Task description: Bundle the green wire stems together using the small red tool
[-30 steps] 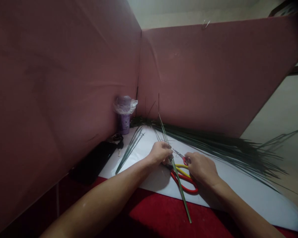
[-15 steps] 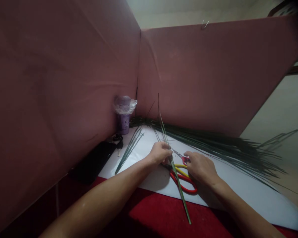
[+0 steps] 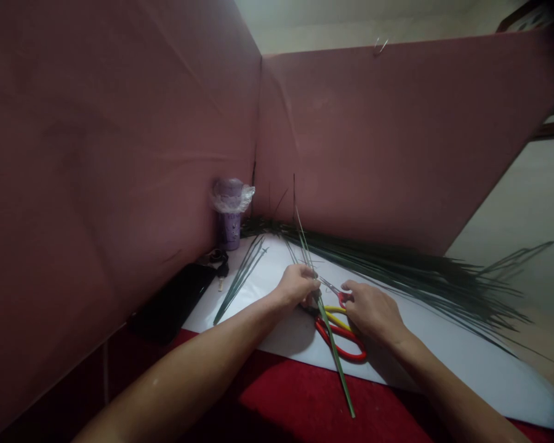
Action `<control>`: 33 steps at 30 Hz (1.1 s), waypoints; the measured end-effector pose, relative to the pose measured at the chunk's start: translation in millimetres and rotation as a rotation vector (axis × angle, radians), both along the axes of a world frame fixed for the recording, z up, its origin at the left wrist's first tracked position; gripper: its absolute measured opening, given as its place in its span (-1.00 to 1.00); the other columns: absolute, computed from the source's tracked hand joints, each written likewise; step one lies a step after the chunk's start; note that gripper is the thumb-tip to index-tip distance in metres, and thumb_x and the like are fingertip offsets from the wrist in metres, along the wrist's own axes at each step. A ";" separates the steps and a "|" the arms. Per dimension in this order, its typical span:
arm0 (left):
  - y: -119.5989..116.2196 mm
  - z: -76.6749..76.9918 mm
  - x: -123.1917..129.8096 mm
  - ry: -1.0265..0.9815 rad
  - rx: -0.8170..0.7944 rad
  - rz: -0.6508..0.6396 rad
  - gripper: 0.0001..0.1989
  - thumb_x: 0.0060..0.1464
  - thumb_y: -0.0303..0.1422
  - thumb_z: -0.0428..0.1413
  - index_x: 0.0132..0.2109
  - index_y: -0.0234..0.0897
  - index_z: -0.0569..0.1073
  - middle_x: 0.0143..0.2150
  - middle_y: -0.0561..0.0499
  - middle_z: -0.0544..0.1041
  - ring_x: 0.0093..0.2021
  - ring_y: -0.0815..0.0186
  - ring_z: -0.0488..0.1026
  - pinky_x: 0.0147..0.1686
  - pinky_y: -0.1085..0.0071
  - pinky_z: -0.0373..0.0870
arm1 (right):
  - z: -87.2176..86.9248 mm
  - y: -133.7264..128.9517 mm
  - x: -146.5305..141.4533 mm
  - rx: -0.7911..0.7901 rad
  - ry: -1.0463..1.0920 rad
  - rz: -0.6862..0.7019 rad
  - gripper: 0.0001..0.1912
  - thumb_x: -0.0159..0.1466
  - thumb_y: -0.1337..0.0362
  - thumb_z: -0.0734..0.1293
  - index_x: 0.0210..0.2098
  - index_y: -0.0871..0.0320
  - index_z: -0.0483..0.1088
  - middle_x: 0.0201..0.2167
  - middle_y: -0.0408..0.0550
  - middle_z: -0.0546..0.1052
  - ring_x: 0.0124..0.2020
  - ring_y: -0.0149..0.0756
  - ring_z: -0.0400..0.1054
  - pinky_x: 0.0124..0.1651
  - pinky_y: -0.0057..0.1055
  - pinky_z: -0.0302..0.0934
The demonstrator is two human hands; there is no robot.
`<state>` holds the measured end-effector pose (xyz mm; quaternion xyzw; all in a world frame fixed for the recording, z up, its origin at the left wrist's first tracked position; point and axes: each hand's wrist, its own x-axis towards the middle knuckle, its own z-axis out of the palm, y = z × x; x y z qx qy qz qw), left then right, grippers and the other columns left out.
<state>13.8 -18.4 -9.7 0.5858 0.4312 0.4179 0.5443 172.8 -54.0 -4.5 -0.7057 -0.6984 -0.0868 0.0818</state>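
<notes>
Pinched in my left hand (image 3: 299,285) is a long green leaf strip (image 3: 338,360); its thin split ends rise beyond my fingers and its thicker end runs down toward me. My right hand (image 3: 373,312) is closed on the handles of small scissors with pink-red grips (image 3: 344,298). Their narrow blades point left, close to the strip by my left fingertips; whether they touch it I cannot tell. Underneath, larger scissors with red and yellow handles (image 3: 353,352) lie on the white sheet (image 3: 284,335), their blades partly hidden by my left hand.
A bundle of long green leaves (image 3: 397,267) stretches along the back and right. Several cut strips (image 3: 240,280) lie left of my hand. A purple cup wrapped in plastic (image 3: 231,212), a black flat object (image 3: 175,301) and keys (image 3: 220,282) stand near the left pink partition (image 3: 120,154).
</notes>
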 end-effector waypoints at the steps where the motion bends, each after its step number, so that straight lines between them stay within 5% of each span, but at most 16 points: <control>1: -0.1 0.0 -0.1 0.000 0.001 0.002 -0.84 -0.10 -0.58 0.04 -0.28 -0.43 0.31 -0.65 0.12 0.35 -0.79 0.54 0.18 -0.79 0.61 0.09 | -0.5 0.4 0.3 0.006 0.006 0.000 -0.74 0.13 0.33 0.15 -0.25 0.06 0.40 -0.38 -0.04 0.51 -0.35 -0.22 0.36 -0.49 -0.42 -0.14; 12: -1.3 1.1 1.2 0.003 -0.011 0.025 -0.83 -0.11 -0.57 0.05 -0.27 -0.43 0.33 -0.66 0.15 0.33 -0.79 0.56 0.17 -0.77 0.62 0.10 | -2.1 2.2 -2.1 0.019 0.088 -0.020 -0.71 0.12 0.28 0.19 -0.16 0.06 0.38 -0.36 -0.04 0.52 -0.32 -0.22 0.37 -0.45 -0.43 -0.08; 19: -0.3 -0.3 1.2 0.005 -0.013 0.022 -0.83 -0.11 -0.57 0.05 -0.27 -0.43 0.33 -0.64 0.12 0.36 -0.79 0.55 0.17 -0.77 0.60 0.10 | -0.1 -0.6 -3.3 0.008 0.085 0.015 -0.81 0.08 0.31 0.18 -0.37 0.08 0.41 -0.41 -0.07 0.49 -0.41 -0.28 0.32 -0.51 -0.45 -0.13; 26: 0.2 0.6 0.6 0.012 -0.011 0.018 -0.84 -0.09 -0.58 0.02 -0.26 -0.44 0.32 -0.65 0.12 0.34 -0.79 0.53 0.17 -0.79 0.59 0.10 | -3.2 6.3 -1.3 0.139 0.244 0.036 -0.55 0.09 0.29 0.20 -0.01 0.17 0.31 -0.25 0.01 0.49 -0.27 -0.24 0.34 -0.32 -0.45 0.04; 33: -0.4 0.0 0.2 0.020 -0.004 0.020 -0.83 -0.09 -0.57 0.02 -0.26 -0.44 0.33 -0.66 0.13 0.33 -0.80 0.53 0.16 -0.79 0.59 0.09 | -2.6 5.2 -1.1 0.171 0.294 0.097 -0.73 0.07 0.32 0.20 -0.24 0.08 0.41 -0.36 -0.10 0.48 -0.33 -0.31 0.33 -0.36 -0.48 0.02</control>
